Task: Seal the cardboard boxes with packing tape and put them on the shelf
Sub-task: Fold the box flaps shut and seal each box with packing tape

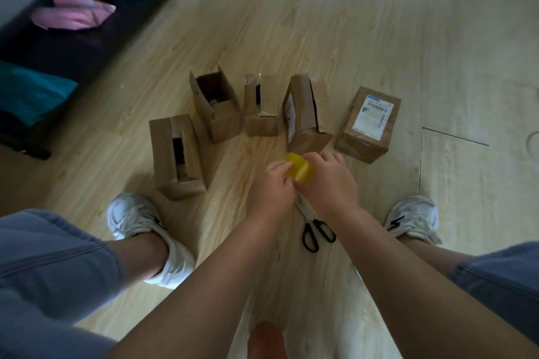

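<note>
Both hands grip the yellow tape roll (300, 169): the right hand (329, 181) is curled over it and the left hand (274, 183) pinches its near edge. Step judged in hand: freeing the tape's end. Five cardboard boxes (306, 125) stand on the floor just beyond the hands, four showing gaps. Scissors (317, 230) lie below the wrists. Next move calls for drawing a strip and closing the nearest flaps.

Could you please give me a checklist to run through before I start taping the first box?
1. Holding the tape roll: ok, left hand and right hand both grip it.
2. Free tape end peeled: cannot tell, fingers cover it.
3. Reach to the scissors: ok, on the floor just below the hands.
4. Flaps of the nearest open box closed: not ok, a gap runs along its top.
5. Top of the labelled box closed: ok.
</note>
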`<state>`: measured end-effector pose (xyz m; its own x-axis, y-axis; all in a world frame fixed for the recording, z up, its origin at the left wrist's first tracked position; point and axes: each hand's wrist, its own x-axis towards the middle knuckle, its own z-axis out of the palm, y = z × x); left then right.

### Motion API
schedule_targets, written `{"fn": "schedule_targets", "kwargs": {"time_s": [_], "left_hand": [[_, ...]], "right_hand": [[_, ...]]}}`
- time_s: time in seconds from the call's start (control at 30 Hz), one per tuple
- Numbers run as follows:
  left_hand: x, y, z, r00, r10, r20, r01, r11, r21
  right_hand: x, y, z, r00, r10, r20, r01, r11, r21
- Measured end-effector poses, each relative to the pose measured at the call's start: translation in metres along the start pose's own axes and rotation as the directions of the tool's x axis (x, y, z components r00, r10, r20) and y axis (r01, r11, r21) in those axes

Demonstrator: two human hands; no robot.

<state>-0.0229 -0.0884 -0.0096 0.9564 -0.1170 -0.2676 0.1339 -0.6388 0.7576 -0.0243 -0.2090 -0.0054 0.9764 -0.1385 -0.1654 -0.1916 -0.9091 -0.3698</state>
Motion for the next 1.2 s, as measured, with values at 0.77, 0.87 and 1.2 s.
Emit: {"fn": "schedule_targets", "kwargs": {"time_s": [0.77, 0.87, 1.2], "left_hand": [[0.02, -0.022, -0.006, 0.938, -0.346, -0.023, 0.33, 0.911, -0.247], [0.016, -0.021, -0.005, 0.942, -0.331, 0.053, 0.331, 0.893, -0.306], [0.01, -0.013, -0.001, 0.973, -0.228, -0.022, 0.223, 0.964, -0.148]], "right_hand": [[-0.004, -0.001, 0.011, 0.963, -0.013, 0.269, -0.084, 0.935, 0.345], [-0.001, 0.002, 0.014, 0.97, 0.013, 0.244, -0.099, 0.934, 0.344], [0.002, 0.005, 0.017, 0.981, 0.061, 0.182, -0.118, 0.94, 0.319]]}}
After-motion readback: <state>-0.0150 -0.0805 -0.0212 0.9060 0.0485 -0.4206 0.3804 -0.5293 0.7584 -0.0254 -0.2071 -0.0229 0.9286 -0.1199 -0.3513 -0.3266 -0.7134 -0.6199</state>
